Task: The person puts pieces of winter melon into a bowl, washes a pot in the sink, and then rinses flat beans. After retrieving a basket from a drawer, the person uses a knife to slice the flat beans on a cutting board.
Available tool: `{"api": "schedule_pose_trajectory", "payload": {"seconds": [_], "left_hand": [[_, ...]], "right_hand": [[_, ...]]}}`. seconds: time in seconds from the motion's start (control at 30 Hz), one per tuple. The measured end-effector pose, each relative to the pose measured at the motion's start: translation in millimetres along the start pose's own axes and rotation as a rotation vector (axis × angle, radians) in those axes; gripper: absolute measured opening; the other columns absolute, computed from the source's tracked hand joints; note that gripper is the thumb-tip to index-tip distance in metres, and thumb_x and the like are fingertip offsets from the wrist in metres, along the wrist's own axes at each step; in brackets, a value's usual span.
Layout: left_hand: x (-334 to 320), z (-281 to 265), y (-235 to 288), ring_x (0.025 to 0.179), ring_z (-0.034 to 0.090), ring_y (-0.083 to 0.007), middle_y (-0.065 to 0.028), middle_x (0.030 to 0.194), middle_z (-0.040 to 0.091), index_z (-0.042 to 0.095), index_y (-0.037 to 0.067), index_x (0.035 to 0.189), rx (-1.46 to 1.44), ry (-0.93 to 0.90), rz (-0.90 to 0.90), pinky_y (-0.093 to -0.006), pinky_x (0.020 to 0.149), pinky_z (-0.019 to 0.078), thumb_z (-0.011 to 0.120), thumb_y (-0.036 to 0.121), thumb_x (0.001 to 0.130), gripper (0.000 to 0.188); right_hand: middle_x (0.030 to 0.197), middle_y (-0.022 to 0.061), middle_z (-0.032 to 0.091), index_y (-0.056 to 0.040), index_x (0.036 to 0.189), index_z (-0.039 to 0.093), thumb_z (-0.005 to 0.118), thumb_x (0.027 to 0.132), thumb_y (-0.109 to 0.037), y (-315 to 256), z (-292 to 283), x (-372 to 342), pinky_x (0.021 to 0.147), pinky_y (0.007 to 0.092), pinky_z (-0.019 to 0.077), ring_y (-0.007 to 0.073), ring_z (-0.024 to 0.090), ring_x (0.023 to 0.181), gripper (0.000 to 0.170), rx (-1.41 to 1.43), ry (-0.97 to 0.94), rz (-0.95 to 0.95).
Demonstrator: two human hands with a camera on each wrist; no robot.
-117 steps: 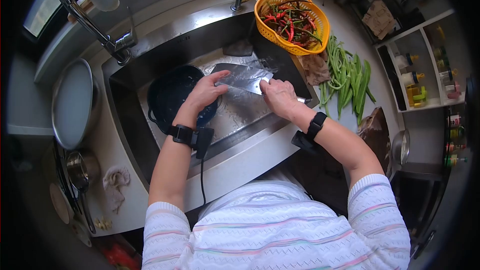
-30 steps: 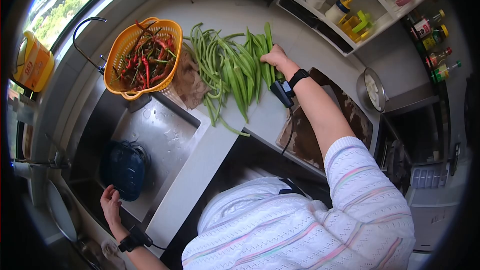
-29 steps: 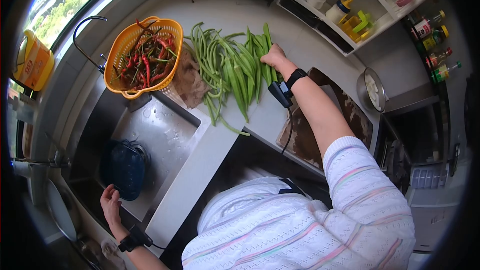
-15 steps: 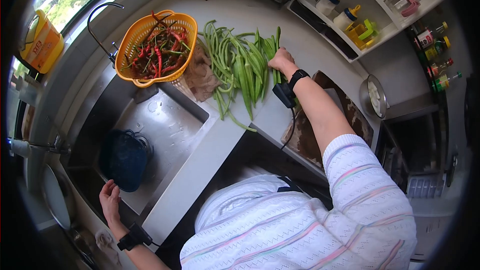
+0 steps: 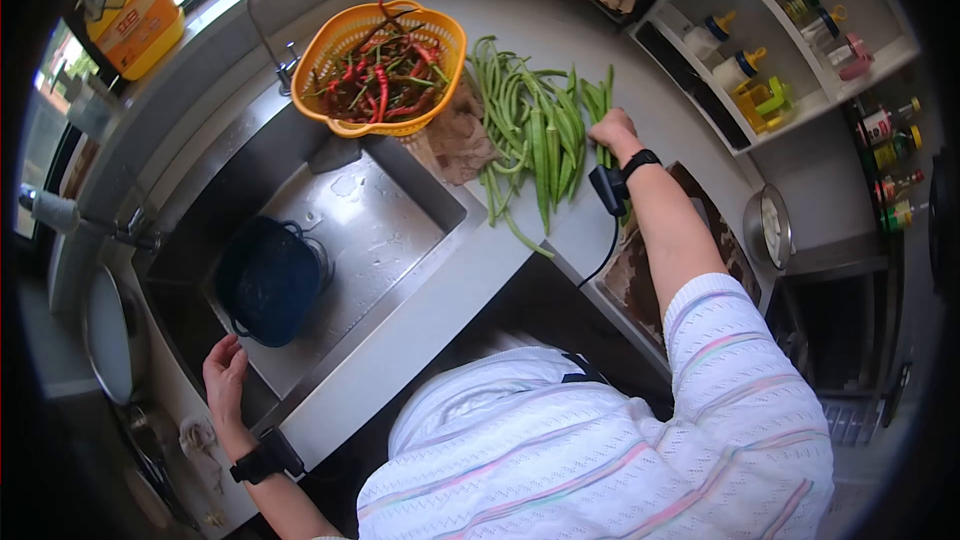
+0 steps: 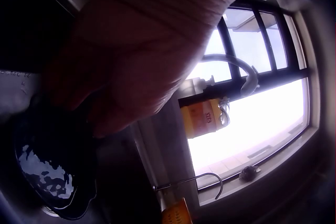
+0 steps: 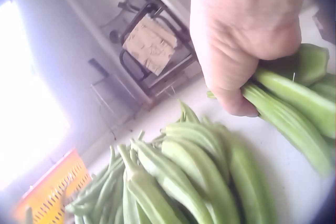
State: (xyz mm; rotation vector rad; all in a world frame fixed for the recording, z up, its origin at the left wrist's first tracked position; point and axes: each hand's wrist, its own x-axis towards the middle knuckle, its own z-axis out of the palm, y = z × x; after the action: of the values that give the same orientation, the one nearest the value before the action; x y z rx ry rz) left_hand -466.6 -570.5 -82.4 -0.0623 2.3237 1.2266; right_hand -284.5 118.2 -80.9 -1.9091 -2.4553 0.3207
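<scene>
Several okra pods point(image 7: 294, 113) are gripped by the right hand point(image 7: 241, 35), their tips pointing away from its palm. In the head view that hand point(image 5: 615, 132) is at the right side of the green pile of okra point(image 5: 545, 145) and long beans point(image 5: 500, 100) on the counter. The left hand point(image 5: 226, 370) hangs by the sink's near left edge, fingers loosely bent and holding nothing, close to the rim of the dark blue basin point(image 5: 268, 285). From the left wrist, the hand point(image 6: 126, 61) is seen over the basin point(image 6: 58, 166), which has water in it.
A yellow basket point(image 5: 455, 35) of red chillies stands behind the sink point(image 5: 380, 230), with crumpled brown paper point(image 5: 460, 140) beside it. Right of the pile lies a brown-patterned board point(image 5: 630, 270); farther right is a metal bowl point(image 5: 768, 228). A tap point(image 5: 140, 235) stands at the sink's left.
Earlier both hands held a cleaver over the sink; the blade is out of the hands now. The right hand moved to the okra and has drawn some slightly rightward from the pile. The head view has turned.
</scene>
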Motion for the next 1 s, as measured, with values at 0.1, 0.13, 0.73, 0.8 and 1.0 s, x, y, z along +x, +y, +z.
{"api": "schedule_pose_trajectory", "payload": {"seconds": [0.1, 0.13, 0.73, 0.8, 1.0], "left_hand": [[-15.4, -10.9, 3.7, 0.085, 0.055, -0.0104, -0.0066, 0.102, 0.060, 0.055, 0.002, 0.119, -0.005, 0.005, 0.020, -0.0242, 0.069, 0.0445, 0.063, 0.012, 0.081, 0.040], [-20.4, -16.9, 1.1, 0.087, 0.056, -0.0115, -0.0072, 0.103, 0.060, 0.055, 0.001, 0.119, -0.003, 0.035, 0.021, -0.0248, 0.073, 0.0449, 0.063, 0.012, 0.081, 0.040], [49.7, 28.5, -17.6, 0.087, 0.061, -0.0153, -0.0103, 0.112, 0.057, 0.047, 0.003, 0.128, -0.443, -0.363, -0.341, -0.0337, 0.068, 0.0550, 0.066, 0.024, 0.083, 0.054], [50.2, 35.6, -22.1, 0.087, 0.061, -0.0151, -0.0101, 0.114, 0.056, 0.046, 0.003, 0.129, -0.520, -0.408, -0.457, -0.0329, 0.068, 0.0539, 0.067, 0.025, 0.082, 0.055], [37.7, 37.3, -30.2, 0.081, 0.061, -0.0174, -0.0066, 0.086, 0.065, 0.057, 0.001, 0.118, 0.101, -0.908, 0.122, -0.0313, 0.071, 0.0483, 0.070, 0.018, 0.075, 0.048]], "right_hand": [[0.076, 0.0136, 0.065, 0.0042, 0.074, 0.064, 0.073, 0.056, -0.012, 55.0, 25.1, 52.3, 0.064, 0.0371, 0.0521, 0.0268, 0.064, 0.069, 0.026, 0.500, -0.102, -0.058], [0.073, 0.0111, 0.062, 0.0063, 0.074, 0.062, 0.070, 0.058, -0.007, 61.4, 15.9, 51.6, 0.060, 0.0370, 0.0510, 0.0247, 0.062, 0.065, 0.022, 0.678, -0.132, -0.078], [0.087, 0.0153, 0.065, 0.0072, 0.093, 0.063, 0.075, 0.064, -0.011, -330.0, 156.4, -339.9, 0.065, 0.0341, 0.0521, 0.0244, 0.064, 0.071, 0.036, 0.304, -1.524, -0.647], [0.088, 0.0145, 0.065, 0.0063, 0.096, 0.062, 0.075, 0.065, -0.012, -342.7, 180.4, -350.2, 0.067, 0.0340, 0.0522, 0.0236, 0.064, 0.074, 0.038, 0.179, -1.424, -0.757], [0.129, 0.0254, 0.048, 0.0058, 0.132, 0.041, 0.073, 0.068, -0.039, -366.5, 202.3, -359.5, 0.099, 0.0330, 0.0406, 0.0319, 0.048, 0.120, 0.084, -0.175, -1.098, -1.181]]}}
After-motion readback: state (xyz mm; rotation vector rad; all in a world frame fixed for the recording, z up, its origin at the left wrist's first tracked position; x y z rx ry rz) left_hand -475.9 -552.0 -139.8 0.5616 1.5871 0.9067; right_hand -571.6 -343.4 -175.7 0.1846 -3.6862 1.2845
